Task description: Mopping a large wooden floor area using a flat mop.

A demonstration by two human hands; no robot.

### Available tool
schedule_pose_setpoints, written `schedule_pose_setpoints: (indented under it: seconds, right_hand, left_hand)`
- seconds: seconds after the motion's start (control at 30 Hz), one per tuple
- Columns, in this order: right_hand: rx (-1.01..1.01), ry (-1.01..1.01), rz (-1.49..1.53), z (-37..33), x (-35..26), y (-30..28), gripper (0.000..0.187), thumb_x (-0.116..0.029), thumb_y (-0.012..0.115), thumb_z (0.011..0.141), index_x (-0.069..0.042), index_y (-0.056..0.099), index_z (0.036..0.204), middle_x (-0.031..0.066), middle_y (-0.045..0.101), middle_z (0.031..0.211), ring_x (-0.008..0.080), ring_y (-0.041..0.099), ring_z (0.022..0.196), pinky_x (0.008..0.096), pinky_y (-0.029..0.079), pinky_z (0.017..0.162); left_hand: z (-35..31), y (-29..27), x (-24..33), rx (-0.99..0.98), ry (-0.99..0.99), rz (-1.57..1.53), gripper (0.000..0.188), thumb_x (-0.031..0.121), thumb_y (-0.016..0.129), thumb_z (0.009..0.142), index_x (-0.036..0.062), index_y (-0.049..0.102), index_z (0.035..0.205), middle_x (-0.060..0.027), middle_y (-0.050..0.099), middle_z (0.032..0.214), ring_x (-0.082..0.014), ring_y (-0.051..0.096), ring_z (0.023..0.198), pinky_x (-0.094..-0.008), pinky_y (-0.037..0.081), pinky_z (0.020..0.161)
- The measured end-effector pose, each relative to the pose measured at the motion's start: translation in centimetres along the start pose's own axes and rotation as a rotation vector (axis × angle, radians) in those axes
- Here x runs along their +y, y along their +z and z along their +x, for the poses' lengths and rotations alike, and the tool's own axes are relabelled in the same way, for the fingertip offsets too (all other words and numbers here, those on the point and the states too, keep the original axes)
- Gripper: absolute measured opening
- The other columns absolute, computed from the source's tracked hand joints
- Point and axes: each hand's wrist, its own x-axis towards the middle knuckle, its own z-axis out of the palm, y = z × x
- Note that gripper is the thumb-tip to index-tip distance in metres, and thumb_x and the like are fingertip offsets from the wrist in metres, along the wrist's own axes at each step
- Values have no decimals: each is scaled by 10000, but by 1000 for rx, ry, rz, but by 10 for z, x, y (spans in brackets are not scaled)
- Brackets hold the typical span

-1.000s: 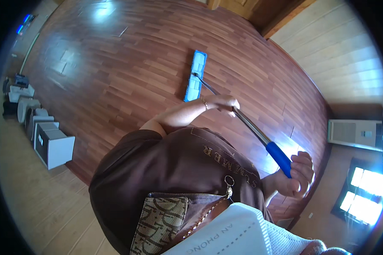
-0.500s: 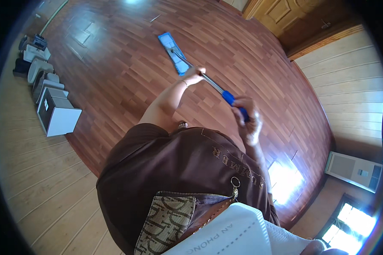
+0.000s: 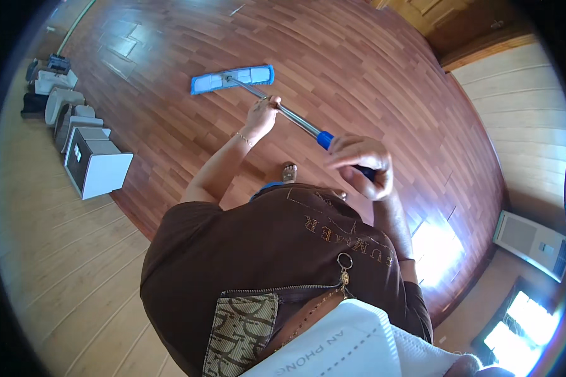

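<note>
In the head view, the mop head [image 3: 248, 76], a flat blue-edged pad, lies on the wooden floor [image 3: 339, 81], set crosswise in front of the person. From it the metal pole [image 3: 300, 122] slopes back toward the body and to the right. The left hand [image 3: 261, 118], the nearer to the mop head, is closed around the pole; the right hand [image 3: 360, 162], farther from it, has its fingers curled around the blue grip [image 3: 324, 139], apparently loosely.

A wide sweep to the mop head's left could bump the white box [image 3: 109, 173] by the wall, if the pole swings too far. Pulling the mop head straight back might catch the sandalled foot [image 3: 288, 172] on its near side. A slack right hand could let the pole twist, tipping the pad onto one edge. Whether the floor is wet, I cannot tell.
</note>
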Motion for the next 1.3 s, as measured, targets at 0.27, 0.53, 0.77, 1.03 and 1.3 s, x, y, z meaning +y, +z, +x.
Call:
schedule_pose_setpoints:
  seconds: [0.27,0.53,0.77,1.03,1.3]
  right_hand:
    - [-256,-167,150,-8,-78,-11,219,-172,633,814,32,713,813,82,578,577,230,519,466,360,383,475]
    - [-341,-96,-31,-53,-168,21,243,-207,619,881,12,718,916,17,574,581,141,563,491,292,458,524]
    - [820,-279,-329,-108,-163,113,458,-410,614,907,4,637,713,58,601,579,197,589,484,310,496,504]
    - [1152,-87,-626,-130,-175,166,459,-401,540,920,-1,654,724,25,511,519,186,510,464,327,411,497]
    - [1227,-12,-876,-144,-202,215,386,-348,596,846,16,661,735,53,525,526,219,520,451,339,398,483]
  left_hand:
    - [-17,-35,65,-173,405,-33,296,78,690,737,82,503,967,-76,596,813,-266,638,782,-387,524,649]
    - [-27,-26,146,-369,673,-161,160,113,633,771,90,503,860,-85,588,824,-275,649,711,-374,535,563]
    - [-18,15,197,-423,796,-153,129,162,608,813,82,543,890,-102,609,840,-293,651,718,-388,540,587]
    - [-41,64,263,-545,929,-323,118,131,601,833,101,597,947,-118,632,922,-316,657,784,-408,551,656]
    - [-97,100,333,-703,1308,-501,84,118,594,809,106,586,892,-101,617,886,-303,648,737,-414,525,593]
